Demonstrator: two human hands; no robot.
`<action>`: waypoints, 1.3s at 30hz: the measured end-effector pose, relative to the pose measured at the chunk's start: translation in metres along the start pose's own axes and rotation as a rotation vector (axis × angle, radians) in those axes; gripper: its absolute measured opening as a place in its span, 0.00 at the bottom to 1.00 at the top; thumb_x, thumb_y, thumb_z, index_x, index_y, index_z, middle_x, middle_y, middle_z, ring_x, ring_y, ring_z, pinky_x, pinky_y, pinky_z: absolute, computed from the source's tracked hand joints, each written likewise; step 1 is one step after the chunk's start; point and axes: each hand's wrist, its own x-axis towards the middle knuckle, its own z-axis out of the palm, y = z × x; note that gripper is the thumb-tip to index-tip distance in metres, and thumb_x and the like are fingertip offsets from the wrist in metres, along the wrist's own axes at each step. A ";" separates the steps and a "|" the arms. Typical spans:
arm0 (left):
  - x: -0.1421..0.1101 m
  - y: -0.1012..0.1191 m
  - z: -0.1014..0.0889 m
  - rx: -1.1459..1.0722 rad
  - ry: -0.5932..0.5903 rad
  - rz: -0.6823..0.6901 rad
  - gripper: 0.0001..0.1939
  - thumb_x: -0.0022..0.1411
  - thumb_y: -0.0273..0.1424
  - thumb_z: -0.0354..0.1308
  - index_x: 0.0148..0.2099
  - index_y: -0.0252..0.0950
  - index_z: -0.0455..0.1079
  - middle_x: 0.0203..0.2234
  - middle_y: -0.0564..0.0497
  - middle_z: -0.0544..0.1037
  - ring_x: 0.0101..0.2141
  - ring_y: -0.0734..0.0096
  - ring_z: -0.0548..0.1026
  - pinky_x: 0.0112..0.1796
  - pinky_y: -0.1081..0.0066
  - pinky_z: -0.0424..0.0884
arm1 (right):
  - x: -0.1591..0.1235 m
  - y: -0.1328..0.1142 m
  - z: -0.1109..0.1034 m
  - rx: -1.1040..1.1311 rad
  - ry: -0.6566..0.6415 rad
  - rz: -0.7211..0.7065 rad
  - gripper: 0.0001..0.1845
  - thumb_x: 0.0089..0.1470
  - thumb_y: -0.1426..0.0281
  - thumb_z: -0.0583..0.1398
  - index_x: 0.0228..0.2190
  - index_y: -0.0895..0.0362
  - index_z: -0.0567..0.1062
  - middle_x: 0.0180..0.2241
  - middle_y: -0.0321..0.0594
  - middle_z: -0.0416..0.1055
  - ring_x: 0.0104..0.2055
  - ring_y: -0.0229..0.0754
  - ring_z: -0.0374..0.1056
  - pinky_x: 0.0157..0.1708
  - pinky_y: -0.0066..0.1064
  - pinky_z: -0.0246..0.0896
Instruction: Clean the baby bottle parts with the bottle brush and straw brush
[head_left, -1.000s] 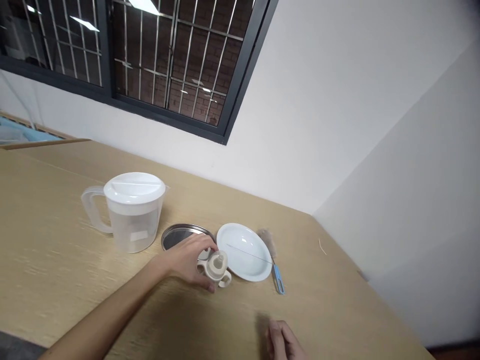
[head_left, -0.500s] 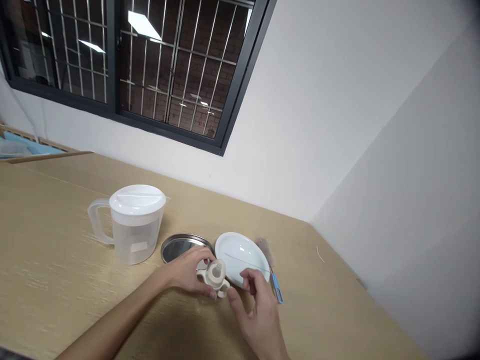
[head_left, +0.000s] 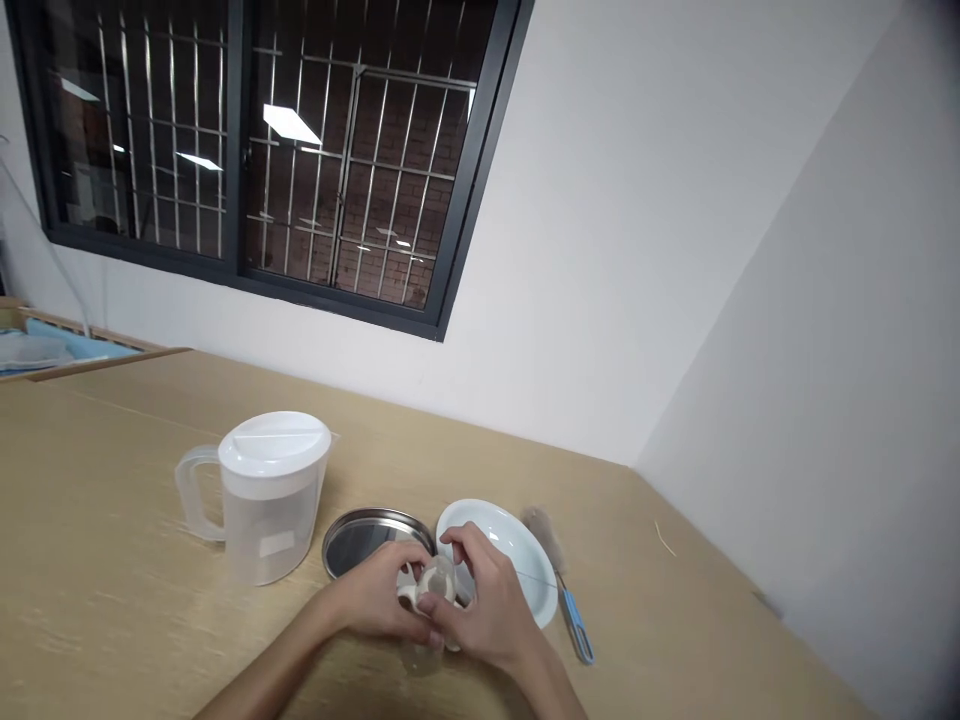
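A small baby bottle (head_left: 440, 578) with a cream collar, side handles and a clear-looking teat stands between my hands in front of the plates. My left hand (head_left: 381, 594) grips it from the left, thumb low on the near side and fingers behind the handle. From the right, my right hand (head_left: 489, 606) has thumb and fingers curled around the collar and teat. Below the hands the bottle's clear body shows only faintly. Just behind lie a round metal tray (head_left: 358, 540) and a white oval dish (head_left: 529, 560), both partly covered by my hands.
A translucent pitcher (head_left: 271, 535) with a white lid stands at the left. Right of the dish lies a bottle brush (head_left: 576, 625) with a blue handle. Farther right is a thin pale strip (head_left: 664, 540). A wall and barred window (head_left: 337, 180) are behind the table.
My right hand has moved up and left from beside the bottle and closed around its top. My left hand keeps its hold. The view has tilted upward slightly.
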 end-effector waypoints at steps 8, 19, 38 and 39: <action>0.003 -0.004 0.003 0.027 0.029 0.048 0.21 0.39 0.30 0.68 0.39 0.36 0.71 0.36 0.51 0.75 0.36 0.63 0.71 0.39 0.67 0.68 | -0.019 -0.001 0.008 0.069 0.014 0.124 0.21 0.42 0.60 0.68 0.37 0.55 0.70 0.33 0.34 0.67 0.30 0.37 0.63 0.28 0.27 0.59; 0.002 0.017 0.009 -0.016 0.019 0.040 0.17 0.41 0.25 0.61 0.38 0.35 0.71 0.34 0.52 0.75 0.35 0.66 0.71 0.38 0.69 0.67 | -0.022 -0.002 0.018 0.085 0.086 0.198 0.16 0.44 0.63 0.68 0.34 0.55 0.70 0.32 0.36 0.69 0.33 0.40 0.65 0.32 0.29 0.60; 0.000 0.027 0.001 -0.158 -0.108 0.122 0.10 0.45 0.23 0.64 0.34 0.34 0.76 0.32 0.52 0.78 0.36 0.66 0.71 0.37 0.72 0.65 | -0.019 -0.008 0.019 0.094 0.150 0.259 0.12 0.40 0.65 0.69 0.25 0.56 0.74 0.25 0.36 0.68 0.27 0.38 0.64 0.26 0.28 0.58; 0.000 0.026 0.001 -0.136 -0.097 0.137 0.09 0.44 0.23 0.64 0.32 0.34 0.75 0.32 0.52 0.78 0.36 0.66 0.71 0.37 0.72 0.65 | -0.019 -0.008 0.019 0.089 0.145 0.259 0.11 0.41 0.65 0.69 0.26 0.56 0.74 0.25 0.36 0.68 0.27 0.38 0.64 0.26 0.28 0.57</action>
